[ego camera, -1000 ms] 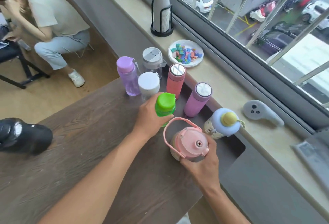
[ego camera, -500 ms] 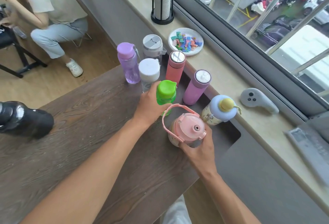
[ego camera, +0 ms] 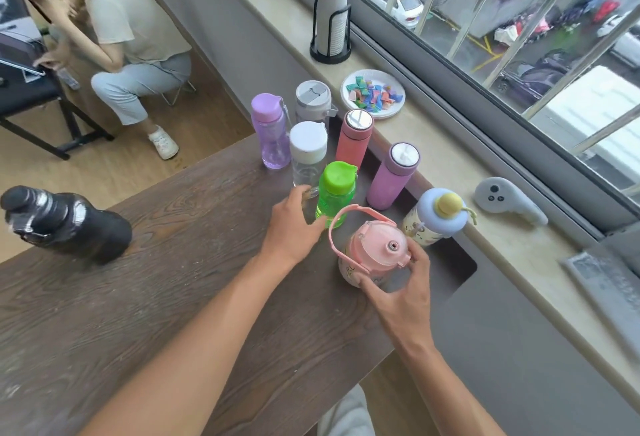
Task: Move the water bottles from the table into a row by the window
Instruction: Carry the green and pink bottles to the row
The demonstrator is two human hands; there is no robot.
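**Left hand coming off the green bottle, right hand gripping the pink jug**

No brand or writing is reading clearly on any bottle – only a small cartoon print is showing on the pink jug (ego camera: pixel 372 255) and on the blue-capped bottle (ego camera: pixel 437 216), too small to make out.

The right hand (ego camera: pixel 398 293) is clamping its fingers around the pink jug's lid and body, the jug standing upright on the wooden table (ego camera: pixel 138 297) with its loop handle raised. The left hand (ego camera: pixel 294 224) is sitting just beside the green bottle (ego camera: pixel 334 193), fingers loosely spread; half a second ago it was wrapped around that bottle, and now it is releasing – whether a fingertip is still touching the base is unclear.

The other bottles are standing at the table's window end: the purple bottle (ego camera: pixel 270 131), the grey-lidded tumbler (ego camera: pixel 311 101), the clear white-capped bottle (ego camera: pixel 307 153), the coral flask (ego camera: pixel 355 139) and the mauve flask (ego camera: pixel 393 176), all beside the sill (ego camera: pixel 450 165). A black bottle (ego camera: pixel 65 224) is lying well apart on the left
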